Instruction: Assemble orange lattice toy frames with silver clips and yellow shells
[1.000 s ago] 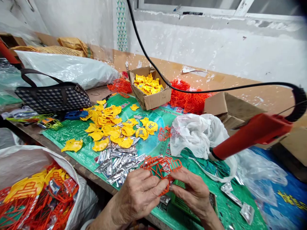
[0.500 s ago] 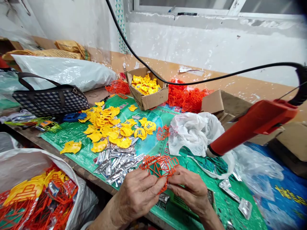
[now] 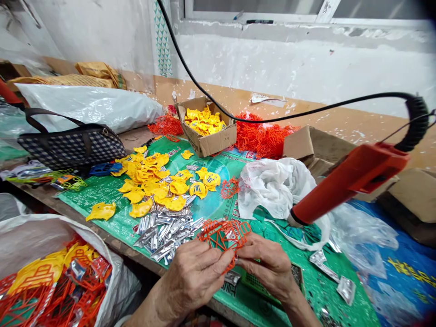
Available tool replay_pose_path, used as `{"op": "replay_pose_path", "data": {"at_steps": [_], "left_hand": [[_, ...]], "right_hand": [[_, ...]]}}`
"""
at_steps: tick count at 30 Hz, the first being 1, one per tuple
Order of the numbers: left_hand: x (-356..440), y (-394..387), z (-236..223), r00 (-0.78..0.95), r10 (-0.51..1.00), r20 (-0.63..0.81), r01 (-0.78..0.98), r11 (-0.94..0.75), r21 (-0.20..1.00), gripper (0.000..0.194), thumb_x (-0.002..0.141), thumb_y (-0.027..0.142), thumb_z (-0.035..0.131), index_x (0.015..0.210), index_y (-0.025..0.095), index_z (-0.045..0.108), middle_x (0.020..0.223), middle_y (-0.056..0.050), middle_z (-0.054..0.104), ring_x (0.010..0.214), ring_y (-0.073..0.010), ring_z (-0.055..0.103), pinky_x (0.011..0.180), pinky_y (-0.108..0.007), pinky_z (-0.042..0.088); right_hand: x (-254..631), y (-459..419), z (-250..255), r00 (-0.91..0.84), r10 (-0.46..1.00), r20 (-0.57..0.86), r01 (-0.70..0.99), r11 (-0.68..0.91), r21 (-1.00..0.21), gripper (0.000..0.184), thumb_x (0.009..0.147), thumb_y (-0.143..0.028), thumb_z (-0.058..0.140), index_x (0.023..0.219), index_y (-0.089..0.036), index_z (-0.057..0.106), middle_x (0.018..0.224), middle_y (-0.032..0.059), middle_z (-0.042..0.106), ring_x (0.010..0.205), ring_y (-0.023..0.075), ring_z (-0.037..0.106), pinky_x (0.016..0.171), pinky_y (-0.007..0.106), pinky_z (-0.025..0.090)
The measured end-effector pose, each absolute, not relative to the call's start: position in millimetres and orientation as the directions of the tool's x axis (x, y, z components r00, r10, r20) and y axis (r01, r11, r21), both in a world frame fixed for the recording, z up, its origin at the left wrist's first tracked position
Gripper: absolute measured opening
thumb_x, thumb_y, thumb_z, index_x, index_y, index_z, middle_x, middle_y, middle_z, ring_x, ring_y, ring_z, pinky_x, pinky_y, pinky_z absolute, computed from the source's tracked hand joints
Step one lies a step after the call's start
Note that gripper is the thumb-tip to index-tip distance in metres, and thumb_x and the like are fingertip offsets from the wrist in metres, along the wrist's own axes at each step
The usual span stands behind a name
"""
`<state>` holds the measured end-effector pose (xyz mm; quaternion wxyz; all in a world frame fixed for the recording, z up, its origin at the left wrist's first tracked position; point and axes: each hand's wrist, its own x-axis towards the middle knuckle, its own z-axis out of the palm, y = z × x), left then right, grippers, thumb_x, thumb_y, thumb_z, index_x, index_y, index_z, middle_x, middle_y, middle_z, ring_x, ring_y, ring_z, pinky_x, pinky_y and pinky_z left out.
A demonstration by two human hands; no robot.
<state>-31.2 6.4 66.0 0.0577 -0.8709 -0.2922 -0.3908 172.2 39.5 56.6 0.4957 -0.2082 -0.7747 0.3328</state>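
Observation:
Both hands grip an orange plastic lattice frame (image 3: 221,236) above the front edge of the table. My left hand (image 3: 194,272) is closed on its left and lower side. My right hand (image 3: 269,263) pinches its right edge, with the fingertips partly hidden. Just beyond lies a heap of silvery metal strips (image 3: 163,231), and behind it a pile of yellow plastic pieces (image 3: 150,172). Under my right hand stands a green basket (image 3: 259,286) holding small dark bits. A red power screwdriver (image 3: 350,184) hangs on the right.
A cardboard box (image 3: 218,141) of yellow pieces stands at the back beside orange lattice pieces (image 3: 262,136). White plastic bags (image 3: 275,186) lie right of centre. A lined sack (image 3: 119,281) with orange and yellow parts stands front left. A black cable (image 3: 293,116) crosses overhead; a checked bag (image 3: 71,143) sits left.
The view has shifted slightly, and the hanging screwdriver appears a little further left. Both hands keep hold of the orange lattice frame in nearly the same pose.

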Motion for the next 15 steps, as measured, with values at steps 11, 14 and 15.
{"op": "replay_pose_path", "data": {"at_steps": [11,14,15], "left_hand": [[-33.3,6.4,71.8,0.555,0.501,0.664,0.56,-0.815,0.147,0.026,0.087,0.01,0.054,0.112,0.012,0.061,0.072,-0.002,0.072,0.057,-0.0164,0.064,0.051,-0.029,0.051],[-32.3,6.3,72.4,0.564,0.502,0.656,0.567,-0.813,0.134,0.027,0.086,0.01,0.054,0.113,0.012,0.061,0.072,-0.002,0.072,0.057,-0.0171,0.064,0.051,-0.03,0.051],[-31.6,6.2,72.5,0.567,0.502,0.653,0.568,-0.813,0.132,0.028,0.086,0.01,0.054,0.113,0.012,0.061,0.072,-0.002,0.072,0.057,-0.0174,0.064,0.05,-0.03,0.051]], "right_hand": [[170.4,39.5,62.2,-0.443,0.619,0.648,0.06,0.742,-0.668,0.007,0.086,-0.02,0.066,0.088,-0.019,0.073,0.066,0.0039,0.07,0.058,0.0136,0.063,0.056,0.023,0.048],[170.7,39.9,61.4,-0.44,0.614,0.655,0.063,0.749,-0.66,0.007,0.086,-0.019,0.067,0.09,-0.019,0.072,0.07,0.0042,0.072,0.06,0.0133,0.066,0.058,0.022,0.05],[170.9,40.2,60.8,-0.433,0.607,0.666,0.059,0.757,-0.651,0.007,0.086,-0.019,0.067,0.09,-0.018,0.072,0.07,0.0043,0.072,0.061,0.0131,0.067,0.058,0.021,0.05]]}}
